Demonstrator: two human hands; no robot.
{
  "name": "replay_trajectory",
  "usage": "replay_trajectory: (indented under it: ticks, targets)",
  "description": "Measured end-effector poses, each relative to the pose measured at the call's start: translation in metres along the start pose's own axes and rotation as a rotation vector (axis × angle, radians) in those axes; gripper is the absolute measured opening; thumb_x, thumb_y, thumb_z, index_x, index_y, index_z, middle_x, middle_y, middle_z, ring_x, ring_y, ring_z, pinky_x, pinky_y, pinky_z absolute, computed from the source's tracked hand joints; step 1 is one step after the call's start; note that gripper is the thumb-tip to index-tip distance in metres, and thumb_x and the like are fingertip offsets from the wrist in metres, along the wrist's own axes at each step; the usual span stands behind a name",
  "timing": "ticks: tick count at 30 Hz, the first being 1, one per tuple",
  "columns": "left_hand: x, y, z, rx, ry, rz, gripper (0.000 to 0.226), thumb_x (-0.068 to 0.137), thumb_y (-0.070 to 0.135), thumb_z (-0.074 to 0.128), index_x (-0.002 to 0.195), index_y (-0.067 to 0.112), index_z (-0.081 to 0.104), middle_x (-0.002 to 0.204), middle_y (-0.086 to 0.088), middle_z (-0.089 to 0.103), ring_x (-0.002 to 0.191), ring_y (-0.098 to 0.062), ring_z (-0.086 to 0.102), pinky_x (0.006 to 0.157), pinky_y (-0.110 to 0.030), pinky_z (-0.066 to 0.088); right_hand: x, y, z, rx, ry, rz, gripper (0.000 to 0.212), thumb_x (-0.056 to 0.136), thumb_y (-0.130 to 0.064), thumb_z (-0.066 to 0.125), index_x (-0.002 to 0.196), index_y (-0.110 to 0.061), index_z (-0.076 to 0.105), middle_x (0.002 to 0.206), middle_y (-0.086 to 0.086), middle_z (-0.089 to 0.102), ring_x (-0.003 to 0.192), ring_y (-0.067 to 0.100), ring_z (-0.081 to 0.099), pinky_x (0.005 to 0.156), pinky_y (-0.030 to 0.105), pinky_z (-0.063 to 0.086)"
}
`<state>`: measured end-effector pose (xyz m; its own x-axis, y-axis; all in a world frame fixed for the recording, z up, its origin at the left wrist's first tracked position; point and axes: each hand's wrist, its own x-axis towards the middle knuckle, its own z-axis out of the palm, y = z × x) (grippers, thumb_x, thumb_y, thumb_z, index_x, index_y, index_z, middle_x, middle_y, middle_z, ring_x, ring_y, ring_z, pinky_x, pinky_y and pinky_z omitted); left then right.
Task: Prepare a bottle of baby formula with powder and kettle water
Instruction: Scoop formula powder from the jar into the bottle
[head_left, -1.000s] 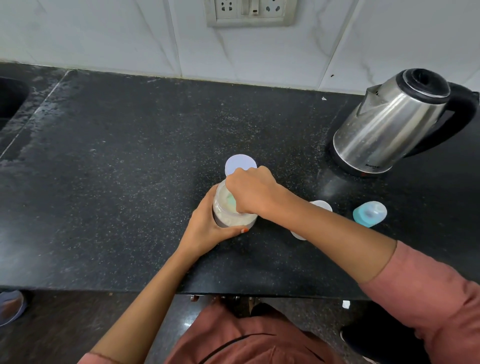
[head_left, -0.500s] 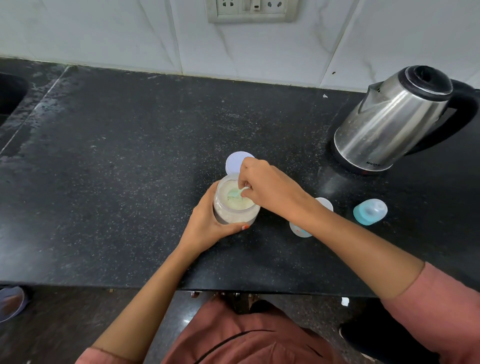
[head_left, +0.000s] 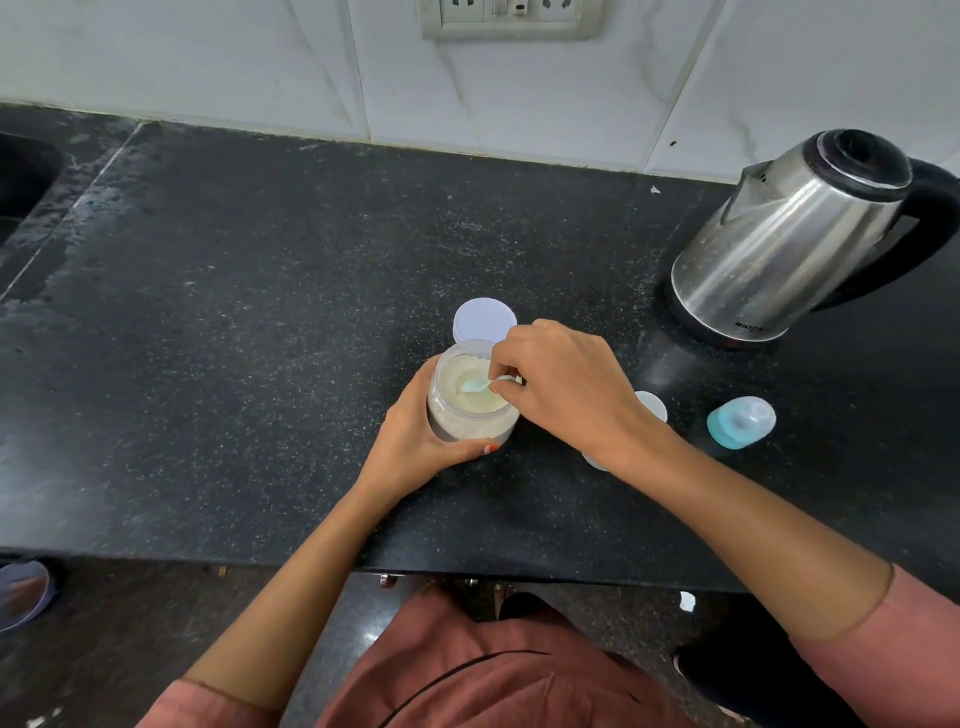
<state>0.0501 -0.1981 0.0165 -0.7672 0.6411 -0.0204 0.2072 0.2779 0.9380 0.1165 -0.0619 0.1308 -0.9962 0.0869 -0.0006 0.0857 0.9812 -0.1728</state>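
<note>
A clear jar of pale formula powder (head_left: 470, 402) stands open on the black counter (head_left: 234, 364). My left hand (head_left: 415, 441) wraps around its left side and base. My right hand (head_left: 563, 384) pinches the handle of a small teal scoop (head_left: 480, 384), whose bowl rests in the powder. The jar's white lid (head_left: 483, 319) lies flat just behind it. The baby bottle (head_left: 652, 408) stands right of the jar, mostly hidden behind my right wrist. Its teal cap with the teat (head_left: 740, 421) lies further right. A steel kettle (head_left: 795, 244) sits at the back right.
A tiled wall with a socket plate (head_left: 511, 18) runs along the back. A sink edge (head_left: 21, 182) shows at far left. The counter's front edge (head_left: 311, 558) is just below my forearms.
My right hand has drawn back to the jar's right rim, uncovering the powder and scoop. The view has dipped slightly. My left hand keeps hold of the jar.
</note>
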Motion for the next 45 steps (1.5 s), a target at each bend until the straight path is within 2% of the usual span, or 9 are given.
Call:
replay_trajectory:
  ticks: [6, 11, 17, 26, 32, 36, 42, 45]
  targets:
    - [0.001, 0.001, 0.0, 0.006, 0.006, 0.007, 0.084, 0.058, 0.019, 0.087, 0.117, 0.048, 0.036, 0.113, 0.03, 0.052, 0.103, 0.02, 0.046, 0.079, 0.003, 0.032, 0.004, -0.006, 0.007, 0.001, -0.09, 0.012, 0.017, 0.091, -0.023, 0.052, 0.101, -0.017, 0.066, 0.105, 0.002, 0.066, 0.099, 0.019, 0.058, 0.066, 0.025, 0.031]
    - [0.0, 0.001, 0.0, -0.009, 0.012, 0.001, 0.081, 0.056, 0.026, 0.084, 0.115, 0.052, 0.036, 0.113, 0.03, 0.054, 0.105, 0.015, 0.049, 0.079, 0.002, 0.034, 0.008, -0.007, 0.005, 0.028, -0.116, 0.024, 0.017, 0.09, -0.022, 0.055, 0.101, -0.017, 0.067, 0.105, 0.003, 0.068, 0.099, 0.02, 0.06, 0.067, 0.025, 0.032]
    - [0.0, 0.001, 0.0, -0.011, 0.004, 0.005, 0.083, 0.056, 0.023, 0.085, 0.117, 0.05, 0.035, 0.113, 0.028, 0.053, 0.104, 0.017, 0.047, 0.08, 0.002, 0.033, 0.01, -0.006, -0.002, 0.128, -0.15, 0.107, 0.015, 0.087, -0.024, 0.06, 0.096, -0.018, 0.069, 0.099, 0.003, 0.069, 0.092, 0.023, 0.062, 0.068, 0.026, 0.036]
    - [0.0, 0.002, 0.0, -0.016, 0.004, 0.0, 0.081, 0.055, 0.027, 0.083, 0.115, 0.052, 0.035, 0.112, 0.031, 0.052, 0.104, 0.017, 0.047, 0.08, 0.003, 0.033, 0.01, -0.007, 0.0, 0.258, -0.156, 0.189, 0.012, 0.084, -0.025, 0.064, 0.09, -0.018, 0.071, 0.095, -0.002, 0.07, 0.089, 0.017, 0.064, 0.07, 0.024, 0.037]
    - [-0.001, 0.003, 0.0, -0.031, 0.0, -0.001, 0.08, 0.054, 0.027, 0.083, 0.115, 0.052, 0.037, 0.111, 0.031, 0.053, 0.104, 0.016, 0.048, 0.08, 0.001, 0.035, 0.01, -0.005, -0.006, 0.221, -0.206, 0.132, 0.01, 0.084, -0.018, 0.063, 0.09, -0.016, 0.071, 0.095, 0.0, 0.07, 0.085, 0.019, 0.062, 0.069, 0.024, 0.035]
    - [-0.001, 0.004, 0.0, -0.034, 0.0, 0.005, 0.08, 0.054, 0.027, 0.083, 0.114, 0.052, 0.037, 0.111, 0.03, 0.053, 0.104, 0.016, 0.048, 0.08, 0.001, 0.035, 0.012, -0.003, -0.008, 0.194, -0.226, 0.1, 0.01, 0.085, -0.017, 0.062, 0.091, -0.015, 0.07, 0.095, 0.001, 0.069, 0.073, 0.014, 0.051, 0.067, 0.024, 0.033]
    - [0.0, 0.003, 0.0, -0.026, -0.001, 0.011, 0.082, 0.054, 0.026, 0.084, 0.116, 0.051, 0.036, 0.114, 0.028, 0.054, 0.106, 0.014, 0.049, 0.081, 0.001, 0.034, 0.016, -0.002, -0.005, 0.215, -0.269, 0.064, 0.007, 0.082, -0.013, 0.063, 0.086, -0.013, 0.07, 0.085, 0.005, 0.059, 0.074, 0.02, 0.056, 0.066, 0.025, 0.036]
    - [0.0, 0.004, 0.0, -0.022, -0.002, 0.011, 0.082, 0.054, 0.027, 0.084, 0.117, 0.05, 0.037, 0.114, 0.027, 0.054, 0.106, 0.014, 0.049, 0.08, 0.001, 0.033, 0.019, 0.0, -0.005, 0.259, -0.286, 0.054, 0.006, 0.081, -0.01, 0.065, 0.083, -0.011, 0.07, 0.075, 0.0, 0.056, 0.064, 0.014, 0.054, 0.064, 0.026, 0.037]
